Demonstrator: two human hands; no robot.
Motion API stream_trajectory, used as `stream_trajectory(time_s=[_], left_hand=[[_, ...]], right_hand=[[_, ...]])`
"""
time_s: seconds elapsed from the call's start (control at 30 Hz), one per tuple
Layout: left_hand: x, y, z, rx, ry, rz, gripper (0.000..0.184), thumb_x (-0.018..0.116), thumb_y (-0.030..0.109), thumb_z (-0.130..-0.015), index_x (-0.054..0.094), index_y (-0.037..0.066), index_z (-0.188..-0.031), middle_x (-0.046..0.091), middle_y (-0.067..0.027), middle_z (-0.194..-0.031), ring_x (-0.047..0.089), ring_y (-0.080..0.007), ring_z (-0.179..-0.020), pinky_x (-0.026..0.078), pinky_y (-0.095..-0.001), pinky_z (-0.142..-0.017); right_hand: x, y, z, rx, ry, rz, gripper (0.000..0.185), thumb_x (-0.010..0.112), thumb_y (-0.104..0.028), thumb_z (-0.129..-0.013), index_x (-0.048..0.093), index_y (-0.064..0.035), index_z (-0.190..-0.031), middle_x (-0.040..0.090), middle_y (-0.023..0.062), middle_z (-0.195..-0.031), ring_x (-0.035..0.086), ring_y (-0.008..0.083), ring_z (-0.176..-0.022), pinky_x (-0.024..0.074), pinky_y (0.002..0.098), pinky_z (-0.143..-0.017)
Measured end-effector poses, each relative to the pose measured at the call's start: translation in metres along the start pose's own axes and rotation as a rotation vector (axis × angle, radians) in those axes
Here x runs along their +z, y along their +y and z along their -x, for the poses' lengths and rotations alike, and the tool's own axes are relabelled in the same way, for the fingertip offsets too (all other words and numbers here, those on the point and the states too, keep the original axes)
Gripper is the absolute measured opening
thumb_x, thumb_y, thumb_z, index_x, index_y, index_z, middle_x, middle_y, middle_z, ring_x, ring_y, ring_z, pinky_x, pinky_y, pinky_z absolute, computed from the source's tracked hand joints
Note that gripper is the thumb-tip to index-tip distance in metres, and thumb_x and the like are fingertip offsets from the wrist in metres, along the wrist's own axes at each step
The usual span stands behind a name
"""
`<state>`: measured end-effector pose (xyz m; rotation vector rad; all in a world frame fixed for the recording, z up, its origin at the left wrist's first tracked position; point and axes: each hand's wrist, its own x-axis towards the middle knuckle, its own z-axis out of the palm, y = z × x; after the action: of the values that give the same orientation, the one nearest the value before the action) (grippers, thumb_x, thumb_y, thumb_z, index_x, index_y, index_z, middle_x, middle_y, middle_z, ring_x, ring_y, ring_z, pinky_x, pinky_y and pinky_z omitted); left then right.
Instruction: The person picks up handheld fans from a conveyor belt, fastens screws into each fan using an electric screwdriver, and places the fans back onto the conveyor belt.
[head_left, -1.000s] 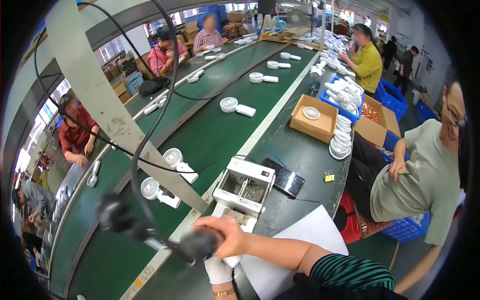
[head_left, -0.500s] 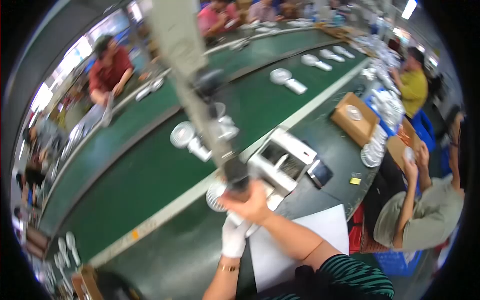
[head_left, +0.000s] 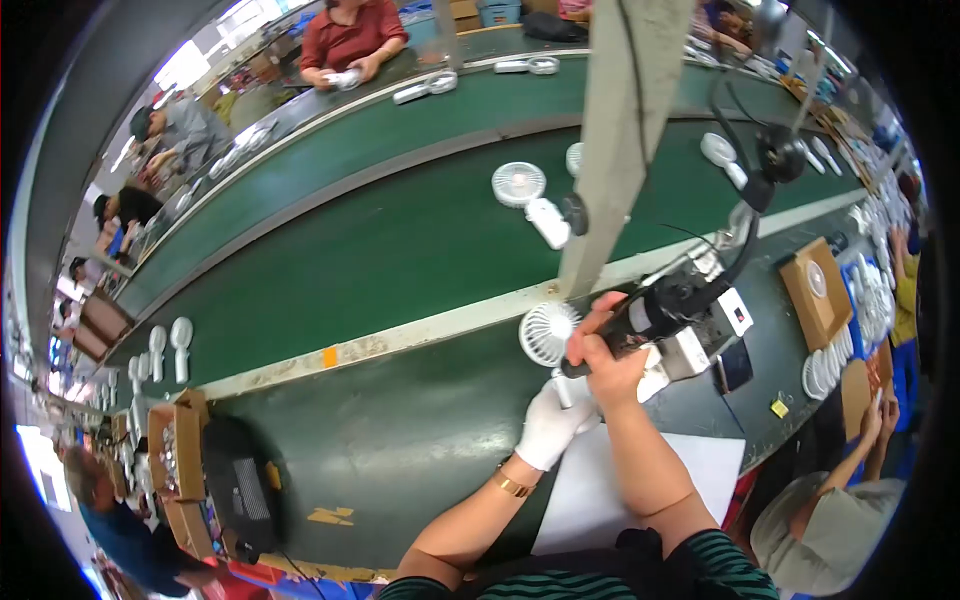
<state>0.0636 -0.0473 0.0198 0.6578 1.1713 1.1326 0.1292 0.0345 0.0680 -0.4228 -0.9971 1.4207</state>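
Observation:
My left hand (head_left: 553, 425), in a white glove, is closed around the handle of a white handheld fan (head_left: 549, 333). The fan's round grille faces up beside the conveyor's near edge. My bare right hand (head_left: 612, 365) grips a black electric screwdriver (head_left: 655, 315), its body slanting up to the right with a cable. The screwdriver's tip end lies close to the fan's handle; whether they touch I cannot tell. Just right of my right hand stands a white box-like fixture (head_left: 688, 352), partly hidden by the tool. Below both hands lies a white sheet (head_left: 640, 485).
Several white fans, one of them a fan (head_left: 520, 185), lie on the green conveyor (head_left: 400, 270). A pale post (head_left: 625, 130) rises ahead. Right of the fixture lies a dark phone (head_left: 735, 367); further right stands a cardboard box (head_left: 815, 290). A black fan-like machine (head_left: 237, 485) stands left. Co-workers sit around.
My view has turned to the left, so the post and bench things appear further right. My left hand still holds the fan, my right the electric screwdriver.

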Motion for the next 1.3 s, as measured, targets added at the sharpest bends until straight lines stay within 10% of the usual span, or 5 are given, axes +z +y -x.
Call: stream_trajectory(time_s=[0.27,0.4,0.63,0.93,1.3], left_hand=[[0.005,-0.041,-0.026,0.507,0.453,-0.356,0.029,0.048,0.029,-0.087,0.056,0.002,-0.093,0.062,-0.0231,-0.083,0.060,-0.0395,-0.074,0.048,-0.0432,-0.070],[0.001,-0.011,-0.008,0.018,0.186,-0.099,0.038,0.057,0.021,-0.082,0.052,0.003,-0.115,0.064,-0.0140,-0.097,0.063,-0.0203,-0.082,0.050,-0.0325,-0.073],[-0.015,0.010,0.005,-0.071,0.160,0.075,0.039,0.053,0.012,-0.080,0.049,0.004,-0.117,0.061,-0.0115,-0.090,0.061,-0.0181,-0.076,0.049,-0.0309,-0.065],[-0.134,0.086,-0.058,0.543,0.809,-0.843,0.089,0.066,0.012,-0.070,0.017,0.009,-0.145,0.024,-0.0241,-0.141,0.036,-0.0436,-0.124,0.042,-0.0432,-0.097],[-0.127,0.064,-0.053,0.595,0.424,-1.091,0.050,0.069,0.017,-0.071,0.052,-0.002,-0.114,0.047,-0.0181,-0.123,0.037,-0.0346,-0.125,0.024,-0.0442,-0.111]], right_hand=[[-0.009,0.037,0.010,0.081,0.067,0.040,0.032,0.053,-0.003,-0.088,0.047,-0.0018,-0.120,0.047,0.0019,-0.076,0.043,0.0093,-0.062,0.0373,0.0228,-0.054],[-0.022,0.034,0.004,-0.016,-0.095,0.061,0.027,0.052,-0.003,-0.090,0.044,0.0001,-0.116,0.042,0.0034,-0.072,0.039,0.0102,-0.059,0.0346,0.0233,-0.053],[-0.002,-0.002,0.002,-0.185,-0.128,0.145,0.043,0.058,-0.019,-0.090,0.035,0.0045,-0.118,0.041,0.0020,-0.064,0.038,0.0093,-0.057,0.0328,0.0229,-0.054],[0.023,-0.002,-0.009,-0.216,-0.046,0.183,0.036,0.069,-0.005,-0.076,0.049,0.0042,-0.104,0.056,0.0142,-0.079,0.050,0.0211,-0.060,0.0399,0.0317,-0.051],[0.046,-0.011,-0.018,-0.291,-0.098,0.762,0.036,0.063,-0.026,-0.083,0.047,0.0034,-0.097,0.055,0.0126,-0.076,0.055,0.0234,-0.066,0.0484,0.0351,-0.062]])
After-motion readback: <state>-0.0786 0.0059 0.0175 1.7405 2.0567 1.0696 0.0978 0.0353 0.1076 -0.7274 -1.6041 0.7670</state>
